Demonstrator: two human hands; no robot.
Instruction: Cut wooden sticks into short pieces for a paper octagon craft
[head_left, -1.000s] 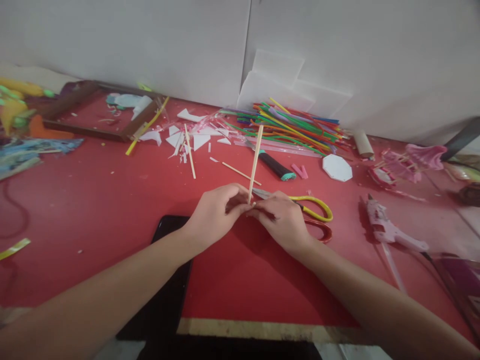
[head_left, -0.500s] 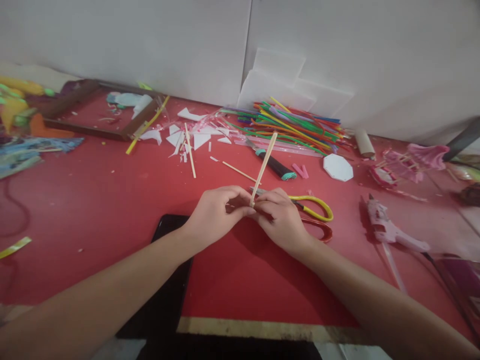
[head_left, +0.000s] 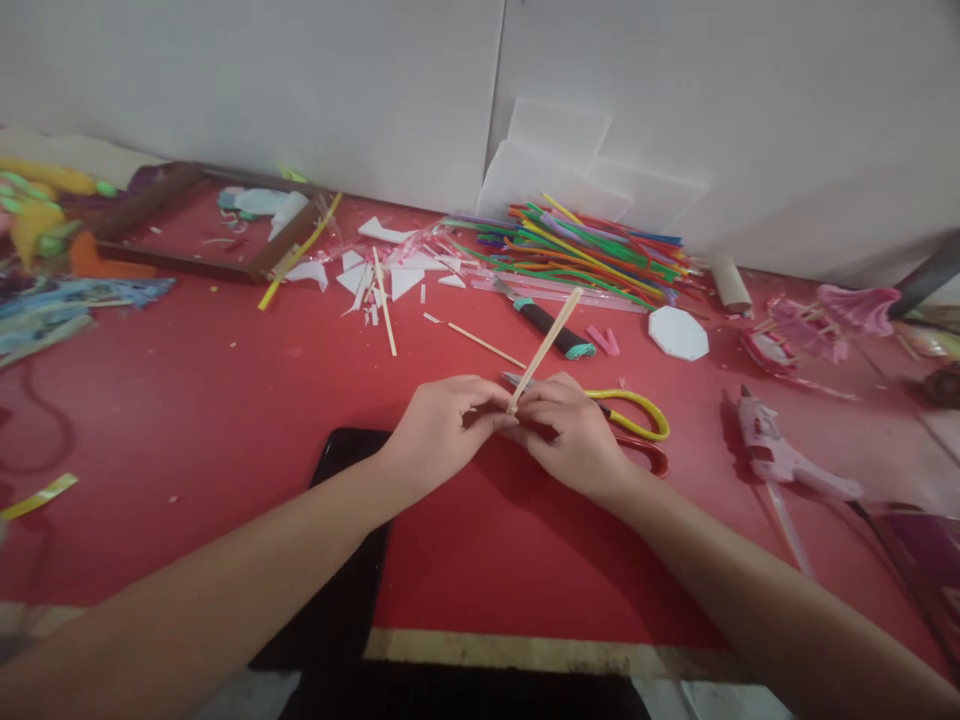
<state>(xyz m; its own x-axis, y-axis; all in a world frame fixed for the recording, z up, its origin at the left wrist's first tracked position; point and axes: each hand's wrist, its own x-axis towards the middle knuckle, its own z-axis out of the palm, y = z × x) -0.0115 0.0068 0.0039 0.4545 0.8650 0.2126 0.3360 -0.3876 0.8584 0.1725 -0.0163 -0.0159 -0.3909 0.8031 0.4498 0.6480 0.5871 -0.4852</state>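
Head view: a stick (head_left: 547, 345) stands tilted, its top leaning right, over the middle of the red table (head_left: 525, 570). The left hand (head_left: 439, 435) and right hand (head_left: 574, 435) meet at its lower end, fingers closed in a pinch on it. Scissors (head_left: 637, 398) lie just beyond the right hand, a knife (head_left: 549, 325) farther off, pipe cleaners (head_left: 592, 255) beyond that; a glue gun (head_left: 776, 455) lies right.

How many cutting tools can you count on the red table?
2: the scissors, partly covered by the right hand, and the black-handled utility knife, lying farther back on the table. Others could be hidden.
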